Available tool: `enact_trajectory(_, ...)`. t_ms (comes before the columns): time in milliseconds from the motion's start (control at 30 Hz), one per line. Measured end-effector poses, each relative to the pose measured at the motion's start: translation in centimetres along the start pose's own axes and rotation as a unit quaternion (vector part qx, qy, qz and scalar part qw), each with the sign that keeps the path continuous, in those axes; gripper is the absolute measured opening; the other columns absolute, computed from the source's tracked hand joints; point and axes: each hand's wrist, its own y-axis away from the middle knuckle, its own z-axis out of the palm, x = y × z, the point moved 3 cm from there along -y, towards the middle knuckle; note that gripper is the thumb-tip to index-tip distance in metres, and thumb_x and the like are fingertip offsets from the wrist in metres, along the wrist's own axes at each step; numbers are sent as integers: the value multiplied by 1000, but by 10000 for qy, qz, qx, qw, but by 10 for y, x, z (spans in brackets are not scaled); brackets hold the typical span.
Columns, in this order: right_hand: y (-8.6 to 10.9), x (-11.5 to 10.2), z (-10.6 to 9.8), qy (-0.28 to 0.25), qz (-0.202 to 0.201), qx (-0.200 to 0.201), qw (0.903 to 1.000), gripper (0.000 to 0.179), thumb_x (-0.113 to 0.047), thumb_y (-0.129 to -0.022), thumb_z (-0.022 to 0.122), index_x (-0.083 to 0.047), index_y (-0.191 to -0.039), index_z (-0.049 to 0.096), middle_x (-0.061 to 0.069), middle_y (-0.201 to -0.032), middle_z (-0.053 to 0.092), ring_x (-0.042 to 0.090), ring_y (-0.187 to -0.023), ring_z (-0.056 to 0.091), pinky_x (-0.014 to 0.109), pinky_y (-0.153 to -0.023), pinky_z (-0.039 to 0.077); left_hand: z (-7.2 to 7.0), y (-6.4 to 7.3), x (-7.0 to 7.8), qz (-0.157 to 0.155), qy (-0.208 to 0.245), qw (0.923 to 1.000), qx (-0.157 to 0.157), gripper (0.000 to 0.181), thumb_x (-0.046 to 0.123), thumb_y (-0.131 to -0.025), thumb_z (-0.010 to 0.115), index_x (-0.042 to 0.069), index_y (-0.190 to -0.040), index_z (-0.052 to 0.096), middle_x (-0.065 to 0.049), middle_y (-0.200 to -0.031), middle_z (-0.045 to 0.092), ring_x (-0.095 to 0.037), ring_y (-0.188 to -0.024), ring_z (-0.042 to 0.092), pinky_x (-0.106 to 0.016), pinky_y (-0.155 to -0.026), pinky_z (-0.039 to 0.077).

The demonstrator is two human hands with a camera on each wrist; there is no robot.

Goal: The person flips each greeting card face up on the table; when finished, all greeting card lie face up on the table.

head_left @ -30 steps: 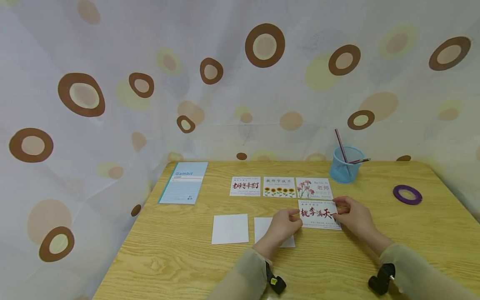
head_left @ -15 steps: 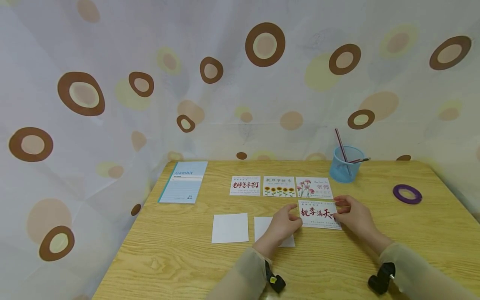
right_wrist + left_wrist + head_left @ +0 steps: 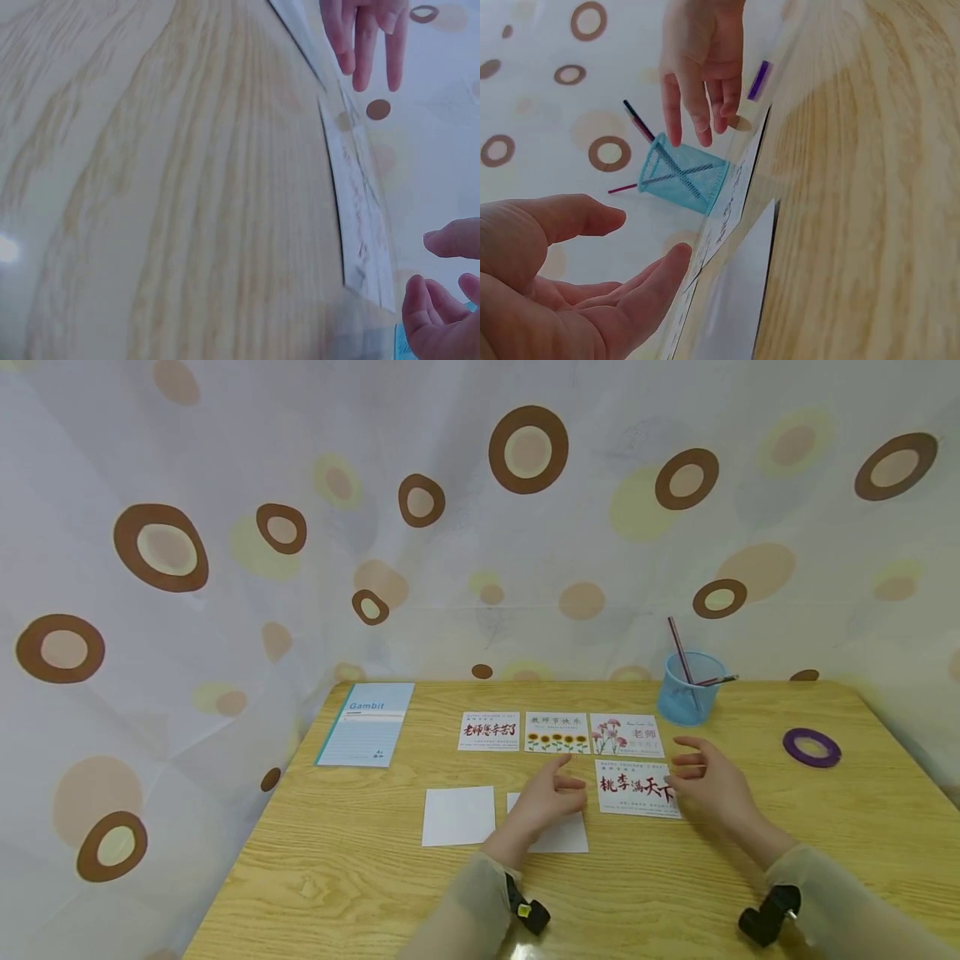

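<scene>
A white card with large red characters (image 3: 637, 788) lies flat on the table between the two hands. My left hand (image 3: 542, 802) hovers above a blank white card (image 3: 562, 837), its fingers loosely bent and apart from the thumb, holding nothing. To the right of the red-lettered card is my right hand (image 3: 712, 785), also holding nothing; in the right wrist view its thumb and fingers (image 3: 417, 296) are spread apart. Another blank white card (image 3: 459, 816) lies further left. Behind, in a row, are a second red-lettered card (image 3: 489, 732), a sunflower card (image 3: 557, 732) and a carnation card (image 3: 627, 737).
A blue mesh pen cup (image 3: 686, 697) with pencils stands at the back right. Right of it lies a purple ring, perhaps a tape roll (image 3: 812, 747). A light blue Gambit notebook (image 3: 365, 725) lies at the back left. A patterned curtain (image 3: 450, 552) hangs behind the wooden table (image 3: 322, 877).
Both hands have come away from the red-lettered card, which stays in place. The left hand has moved left and the right hand slightly right; the card's last character now shows.
</scene>
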Motion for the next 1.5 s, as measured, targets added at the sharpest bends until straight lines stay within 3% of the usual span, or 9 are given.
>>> enact_trajectory(200, 2, -16, 3, -178, -154, -311, 9992, 69, -15, -91, 72, 3, -147, 36, 31, -123, 62, 36, -103, 65, 30, -75, 58, -21, 6, 2, -68, 107, 9999, -17, 75, 5, -90, 67, 6, -155, 29, -22, -127, 63, -22, -99, 70, -31, -84, 59)
enact_trajectory(500, 12, -36, 23, -553, -263, -863, 9944, 69, -13, -90, 73, 7, -146, 38, 27, -116, 67, 29, -96, 70, 26, -72, 58, -56, 25, -6, -111, -435, 9987, 237, 77, 4, -89, 69, 5, -155, 29, -24, -128, 62, -31, -106, 68, -36, -85, 59)
enact_trajectory(733, 16, -49, 40, -1127, 11, -1378, 9840, 70, -9, -90, 71, 10, -146, 35, 28, -116, 66, 23, -91, 70, 33, -75, 61, -78, 36, -4, -39, -866, 9957, 338, 76, 7, -90, 69, 3, -154, 29, -27, -133, 57, -39, -117, 61, -43, -91, 57)
enact_trajectory(1067, 22, -60, 58, -1405, 128, -1946, 9707, 66, -7, -90, 70, 16, -142, 37, 27, -113, 69, 22, -92, 71, 31, -78, 60, -92, 46, -3, -122, -1308, 9911, 216, 78, 9, -88, 71, 3, -154, 30, -27, -128, 58, -38, -116, 61, -44, -89, 57)
enact_trajectory(1500, 27, -57, 69, -2036, 456, -2408, 9479, 68, -5, -89, 71, 17, -143, 36, 30, -118, 66, 20, -95, 71, 34, -80, 61, -94, 54, -7, -218, -1355, 9905, -80, 78, 11, -89, 71, 2, -154, 29, -28, -130, 55, -38, -117, 60, -48, -93, 54)
